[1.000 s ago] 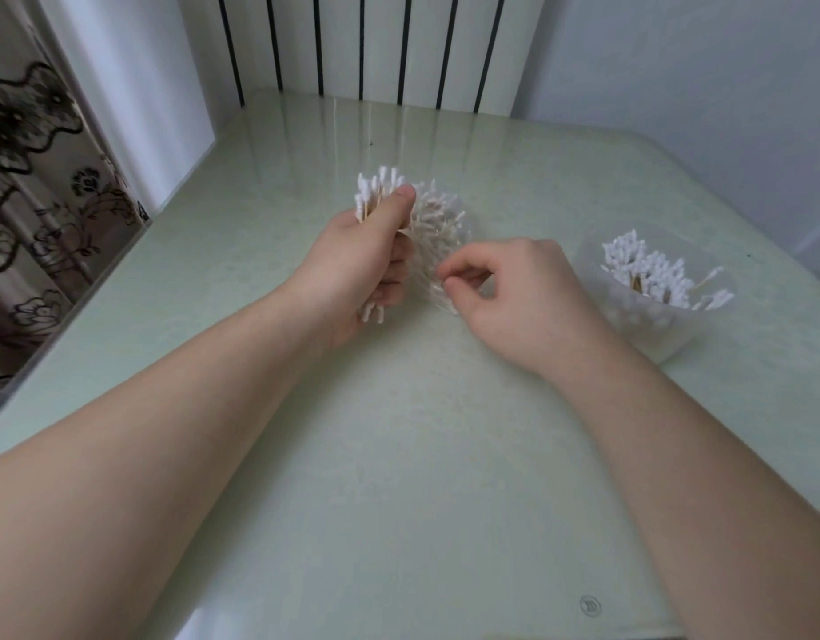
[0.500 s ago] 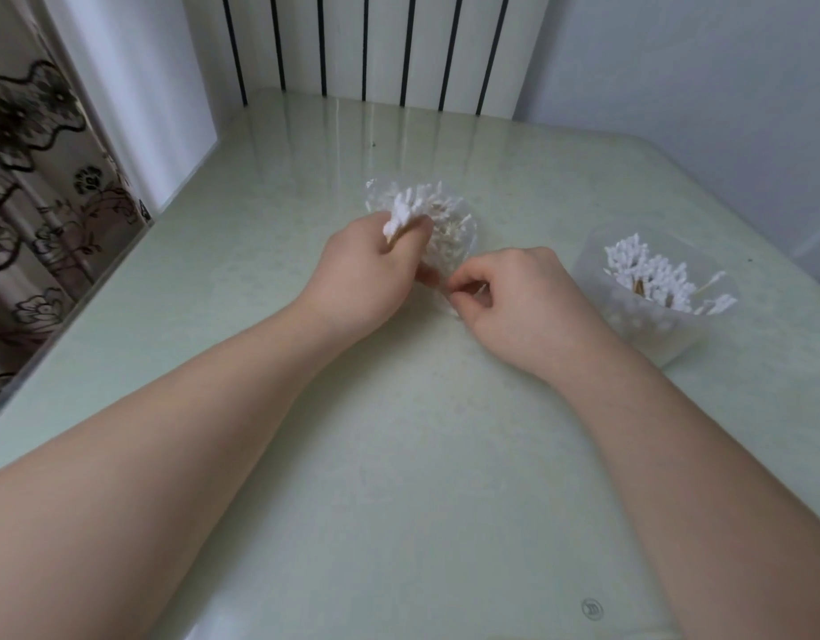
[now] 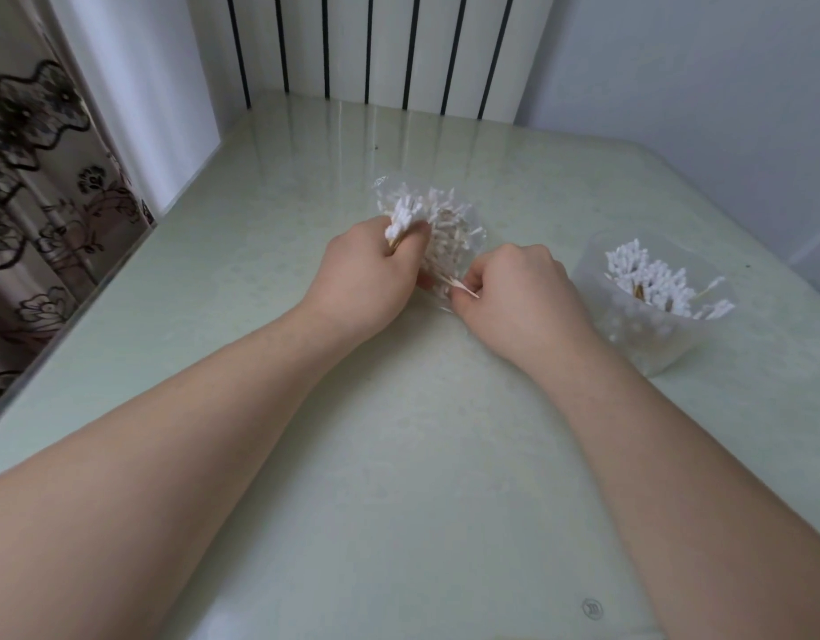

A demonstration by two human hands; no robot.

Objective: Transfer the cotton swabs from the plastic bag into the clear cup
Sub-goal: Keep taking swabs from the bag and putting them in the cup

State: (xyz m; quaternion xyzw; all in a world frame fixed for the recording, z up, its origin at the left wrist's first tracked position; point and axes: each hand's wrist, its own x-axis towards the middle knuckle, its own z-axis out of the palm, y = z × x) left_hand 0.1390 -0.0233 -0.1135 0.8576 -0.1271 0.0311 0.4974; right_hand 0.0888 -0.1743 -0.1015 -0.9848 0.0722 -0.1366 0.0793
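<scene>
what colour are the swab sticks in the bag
Pale tan, wood-like, with white tips; cotton swabs in the plastic bag, head view.

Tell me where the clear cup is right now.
In the head view, the clear cup stands on the green table at the right side, just right of the right hand and apart from it, with cotton swabs already inside.

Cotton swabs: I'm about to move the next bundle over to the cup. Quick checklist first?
1. Left hand grips a bundle of cotton swabs: ok.
2. Right hand pinches the plastic bag at its near end: ok.
3. Bundle free of the bag: cannot tell.
4. Clear cup upright, mouth open: ok.
5. Room left in the cup, where stored swabs stand past the rim: cannot tell.
</scene>
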